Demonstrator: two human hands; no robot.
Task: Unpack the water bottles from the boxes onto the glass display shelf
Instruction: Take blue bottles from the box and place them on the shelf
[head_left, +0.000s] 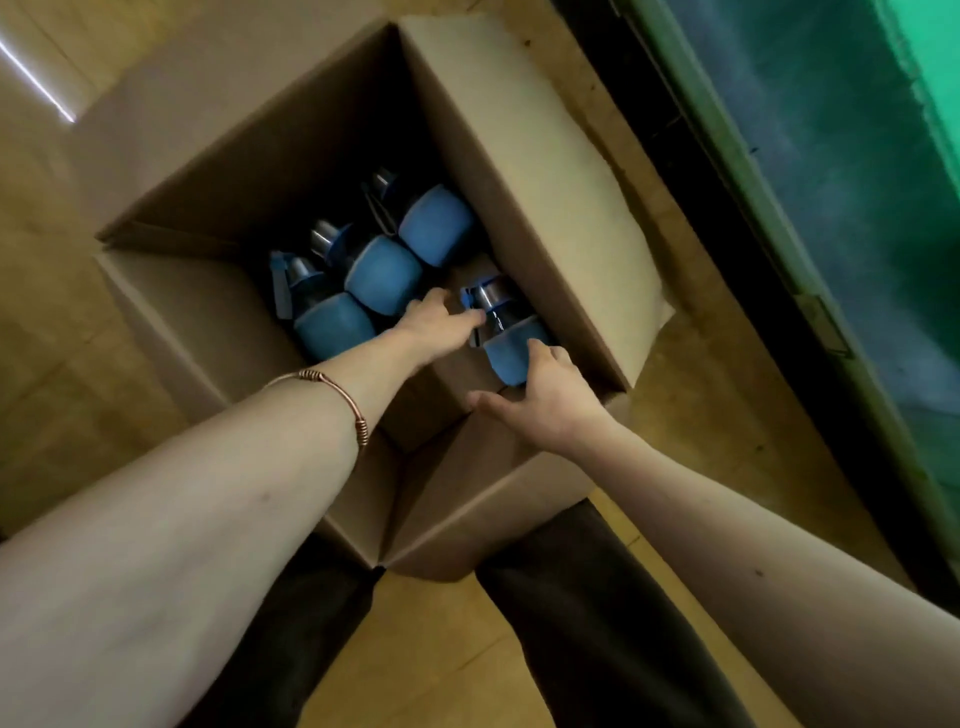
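Since the cardboard box (545, 171) stands open on the floor, bottles lift straight out | held bottle (506, 332) at its near right wall: rigid, probably light, blue sleeve grippy, steel neck slick | right hand (540, 400) curled round the base, left hand (441, 325) pinching the neck.

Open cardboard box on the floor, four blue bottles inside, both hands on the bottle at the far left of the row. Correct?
Not quite. In the head view both hands, left hand and right hand, hold the bottle nearest the box's right wall, not the far-left one. The cardboard box and four-bottle count stand.
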